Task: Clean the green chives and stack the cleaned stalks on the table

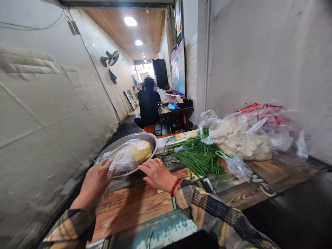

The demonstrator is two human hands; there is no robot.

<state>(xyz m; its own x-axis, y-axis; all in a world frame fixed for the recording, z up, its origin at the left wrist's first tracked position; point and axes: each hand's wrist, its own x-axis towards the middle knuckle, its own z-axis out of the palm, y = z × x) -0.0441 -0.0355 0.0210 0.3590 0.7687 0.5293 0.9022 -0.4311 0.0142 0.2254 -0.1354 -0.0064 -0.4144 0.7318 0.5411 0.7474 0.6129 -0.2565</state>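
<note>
A round metal tray [145,137] sits at the near left of a wooden table [135,207]. It holds a clear plastic bag of yellow food [132,155]. My left hand [96,180] rests at the tray's near rim, its fingers touching the bag. My right hand [157,173] lies flat on the table just beside the tray's rim, fingers stretched towards it. It holds nothing. A red band circles my right wrist.
A bundle of green chives [199,157] lies right of the tray. Behind it are plastic bags of white pieces [243,140] against the wall. A white wall runs close along the left. A person in black [148,103] sits at a far table.
</note>
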